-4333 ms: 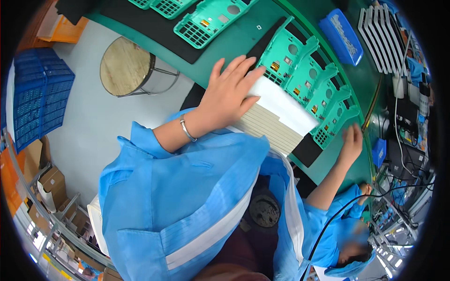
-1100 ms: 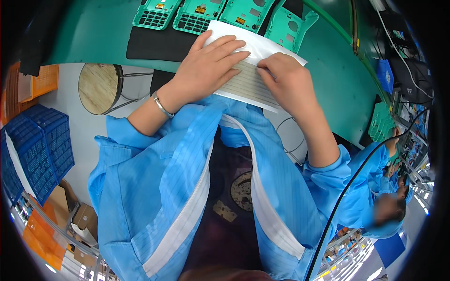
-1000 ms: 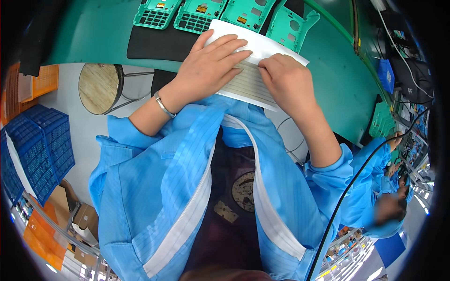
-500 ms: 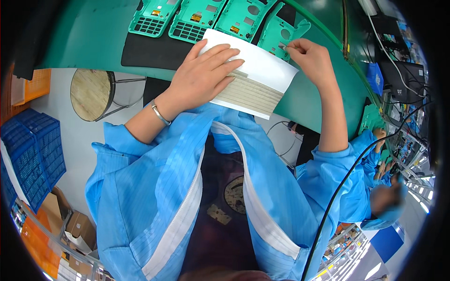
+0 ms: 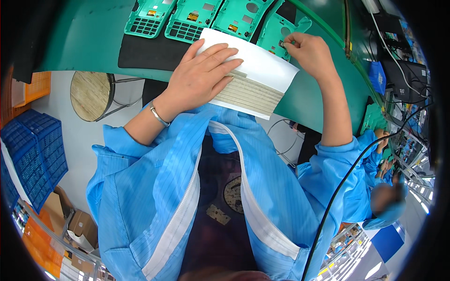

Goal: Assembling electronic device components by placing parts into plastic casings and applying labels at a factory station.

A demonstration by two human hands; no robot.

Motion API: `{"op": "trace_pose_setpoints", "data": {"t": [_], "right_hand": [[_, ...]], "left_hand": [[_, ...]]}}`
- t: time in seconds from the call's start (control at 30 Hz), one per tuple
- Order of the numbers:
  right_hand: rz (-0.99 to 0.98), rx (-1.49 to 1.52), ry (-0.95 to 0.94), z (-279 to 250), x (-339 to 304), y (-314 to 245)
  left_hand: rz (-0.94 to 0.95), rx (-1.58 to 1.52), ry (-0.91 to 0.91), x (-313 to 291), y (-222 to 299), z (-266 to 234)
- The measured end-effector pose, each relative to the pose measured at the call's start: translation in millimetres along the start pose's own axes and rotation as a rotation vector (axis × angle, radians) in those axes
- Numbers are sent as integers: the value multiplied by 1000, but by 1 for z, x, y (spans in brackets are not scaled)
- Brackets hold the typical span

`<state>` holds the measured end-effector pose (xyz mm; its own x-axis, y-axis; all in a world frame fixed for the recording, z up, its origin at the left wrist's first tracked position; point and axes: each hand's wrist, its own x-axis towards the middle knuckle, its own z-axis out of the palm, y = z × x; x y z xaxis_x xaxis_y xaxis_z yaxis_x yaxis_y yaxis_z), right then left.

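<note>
My left hand (image 5: 199, 70) lies flat, fingers stretched out, on a white sheet (image 5: 267, 61) that carries a row of thin beige strips (image 5: 248, 93). The sheet reaches over the near table edge and partly hides the green plastic housings behind it. My right hand (image 5: 309, 54) is closed in a pinch over the rightmost housing (image 5: 276, 35), beside the sheet's right corner. Whatever its fingertips hold is too small to make out. Three more housings with keypad grids stand in a row to the left, among them the leftmost one (image 5: 145, 23).
The housings rest on a black mat (image 5: 140, 54) on the green table (image 5: 84, 42). A round stool (image 5: 91, 96) and blue crates (image 5: 37, 150) stand at the left. A black cable (image 5: 347, 180) runs down the right side, where a person in blue (image 5: 358, 201) sits.
My right fingertips have moved slightly and now press closer over the rightmost housing. The left hand stays flat on the sheet. The view has shifted a little.
</note>
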<state>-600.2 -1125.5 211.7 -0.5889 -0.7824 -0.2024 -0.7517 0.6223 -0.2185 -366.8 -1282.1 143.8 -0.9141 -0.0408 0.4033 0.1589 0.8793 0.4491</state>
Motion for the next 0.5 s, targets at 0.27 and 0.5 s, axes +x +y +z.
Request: {"op": "trace_pose_setpoints", "data": {"t": [0.27, 0.5], "right_hand": [[-21, -113, 12, -1, -1, -5], [-277, 146, 241, 8, -37, -40]], "left_hand": [[5, 15, 2, 2, 0, 2], [18, 53, 36, 2, 0, -1]]}}
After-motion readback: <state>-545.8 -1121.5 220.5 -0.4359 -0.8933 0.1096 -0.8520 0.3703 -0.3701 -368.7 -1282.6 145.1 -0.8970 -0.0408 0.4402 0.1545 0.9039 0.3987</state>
